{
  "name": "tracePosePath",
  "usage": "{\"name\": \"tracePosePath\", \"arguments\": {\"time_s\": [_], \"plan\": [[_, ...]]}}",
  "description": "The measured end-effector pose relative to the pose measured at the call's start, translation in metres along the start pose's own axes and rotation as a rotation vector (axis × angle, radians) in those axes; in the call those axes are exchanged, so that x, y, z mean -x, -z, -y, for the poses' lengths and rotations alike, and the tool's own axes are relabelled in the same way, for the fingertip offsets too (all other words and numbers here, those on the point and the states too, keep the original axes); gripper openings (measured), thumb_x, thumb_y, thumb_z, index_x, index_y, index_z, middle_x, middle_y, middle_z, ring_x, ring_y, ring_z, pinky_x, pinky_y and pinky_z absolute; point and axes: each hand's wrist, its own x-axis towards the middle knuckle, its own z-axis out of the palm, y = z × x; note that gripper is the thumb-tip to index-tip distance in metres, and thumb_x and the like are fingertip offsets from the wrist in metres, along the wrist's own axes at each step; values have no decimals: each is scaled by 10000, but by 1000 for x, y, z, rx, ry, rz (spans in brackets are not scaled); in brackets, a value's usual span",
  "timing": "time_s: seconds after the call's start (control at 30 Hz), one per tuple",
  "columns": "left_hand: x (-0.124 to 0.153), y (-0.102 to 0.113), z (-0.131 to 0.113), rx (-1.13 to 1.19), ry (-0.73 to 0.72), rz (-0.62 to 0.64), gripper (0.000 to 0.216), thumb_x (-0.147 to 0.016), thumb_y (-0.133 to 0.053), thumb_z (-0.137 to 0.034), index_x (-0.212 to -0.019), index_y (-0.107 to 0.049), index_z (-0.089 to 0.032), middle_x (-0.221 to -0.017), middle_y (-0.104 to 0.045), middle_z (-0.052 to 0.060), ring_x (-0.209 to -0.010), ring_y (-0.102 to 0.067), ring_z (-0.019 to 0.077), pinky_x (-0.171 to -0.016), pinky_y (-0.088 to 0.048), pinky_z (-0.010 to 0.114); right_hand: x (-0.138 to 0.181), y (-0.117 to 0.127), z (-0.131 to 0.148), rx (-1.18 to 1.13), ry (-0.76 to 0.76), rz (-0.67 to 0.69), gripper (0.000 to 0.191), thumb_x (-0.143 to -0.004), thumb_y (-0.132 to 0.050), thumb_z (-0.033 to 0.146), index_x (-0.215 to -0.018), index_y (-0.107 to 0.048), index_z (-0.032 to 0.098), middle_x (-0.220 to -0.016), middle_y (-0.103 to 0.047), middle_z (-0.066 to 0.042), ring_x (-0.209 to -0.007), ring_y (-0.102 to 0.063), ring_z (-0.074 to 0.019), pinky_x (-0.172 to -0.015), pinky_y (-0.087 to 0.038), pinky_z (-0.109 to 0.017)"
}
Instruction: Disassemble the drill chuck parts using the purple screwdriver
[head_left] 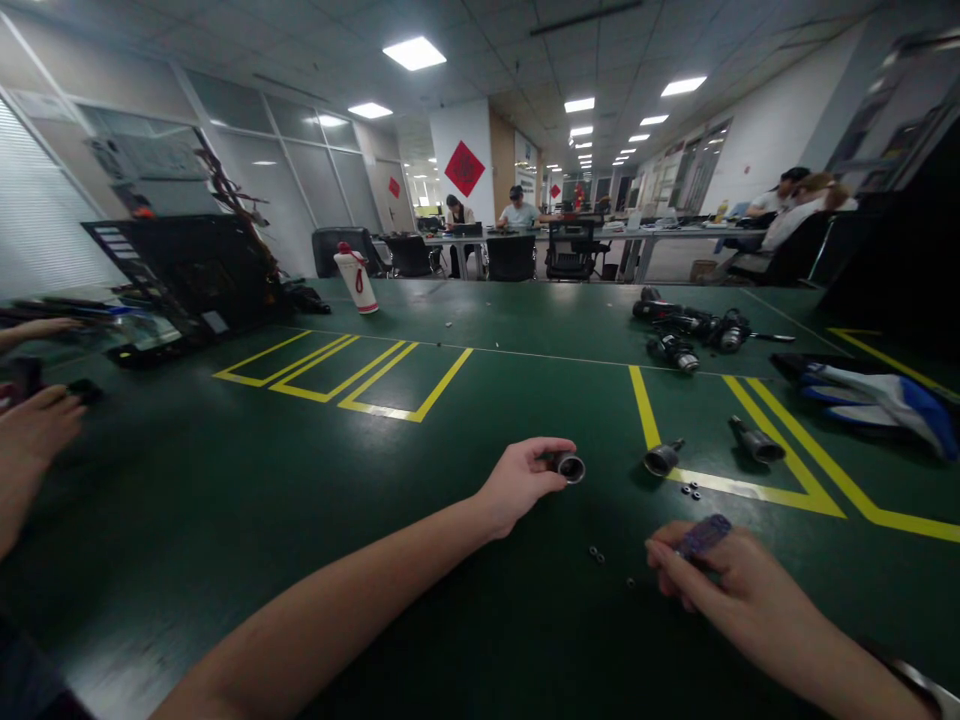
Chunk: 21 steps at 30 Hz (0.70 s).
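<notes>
My left hand [519,487] grips a short, hollow metal cup-shaped part [572,468] between thumb and fingers, its round mouth facing me. My right hand [724,575] is closed, with a purple, partly see-through piece [705,536] sticking up from its fingers; I cannot make out its kind. Between the hands a few small dark rings [597,555] lie on the green table [450,620]. More such rings [691,490] sit beyond my right hand. Two metal cups with narrow stems, one [663,458] left and one [759,441] right, lie on their sides near the yellow tape.
Dark metal shaft assemblies [694,325] are piled at the far right, near blue-and-white gloves [877,395]. A white tumbler [357,280] stands at the back. Another person's hands [37,430] work at the left edge, beside a black panel [187,275]. Yellow tape [382,411] marks the tabletop.
</notes>
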Motion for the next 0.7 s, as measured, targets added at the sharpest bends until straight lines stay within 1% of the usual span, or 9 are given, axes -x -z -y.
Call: {"name": "tracePosePath", "arguments": {"time_s": [0.1,0.2,0.27,0.37,0.43,0.5,0.57,0.63,0.7], "plan": [[0,0,0,-7,0,-2,459,-736,-584,33,-1140,-577,-187,-1169,-614,73,-1017,-611,184,-947,-448,401,-1,1,1,-34,-44,10,298,-801,-553,459,-639,-641,224,-563,-634,-1,-507,-598,-167,-459,-459,-265],[1,0,0,-3,-7,0,452,-737,-584,25,-1133,-583,-194,-1171,-613,65,-1014,-608,184,-943,-446,403,-3,-1,-3,-158,-153,14,355,-765,-566,530,-631,-625,207,-548,-631,-3,-473,-583,-155,-459,-454,-268],[2,-1,0,4,-13,-1,446,-737,-590,13,-1131,-586,-198,-1165,-615,62,-1014,-607,186,-942,-442,406,-5,-5,-8,-332,-249,13,372,-755,-581,547,-672,-628,188,-549,-636,-4,-471,-578,-141,-466,-453,-256],[5,-4,-4,1,-12,-10,427,-739,-619,-27,-1126,-595,-204,-1139,-628,57,-1020,-602,190,-948,-431,410,-7,-10,-12,-666,-382,0,329,-772,-616,492,-721,-637,167,-566,-646,0,-489,-579,-117,-487,-460,-231],[8,-7,-7,3,0,-12,429,-730,-637,-37,-1125,-601,-199,-1086,-651,57,-1004,-608,187,-950,-425,407,-6,-10,-11,-853,-412,-15,288,-779,-633,449,-725,-647,167,-586,-652,-3,-515,-592,-119,-517,-485,-240],[11,-10,-10,10,17,-13,436,-722,-641,-32,-1126,-603,-194,-1050,-663,57,-988,-613,184,-948,-423,406,-5,-9,-8,-936,-372,-48,267,-785,-633,439,-749,-666,177,-634,-677,-18,-575,-625,-144,-567,-522,-271],[14,-14,-12,19,25,-8,440,-722,-643,-36,-1129,-602,-197,-1048,-664,58,-988,-611,187,-938,-427,410,-2,-6,-5,-875,-282,-130,250,-793,-622,443,-820,-685,203,-749,-718,-37,-696,-668,-181,-658,-555,-312],[18,-18,-13,36,22,6,430,-724,-649,-51,-1124,-602,-201,-1054,-661,59,-986,-611,190,-924,-436,412,3,-4,-2,-676,-168,-205,244,-795,-616,445,-895,-693,235,-868,-736,-47,-815,-683,-215,-750,-564,-348],[21,-21,-13,62,11,23,424,-723,-650,-51,-1117,-602,-202,-1051,-662,59,-977,-616,188,-913,-443,407,6,-3,1,-422,-56,-238,237,-802,-602,437,-925,-699,258,-913,-739,-51,-867,-686,-237,-780,-571,-363]]}}
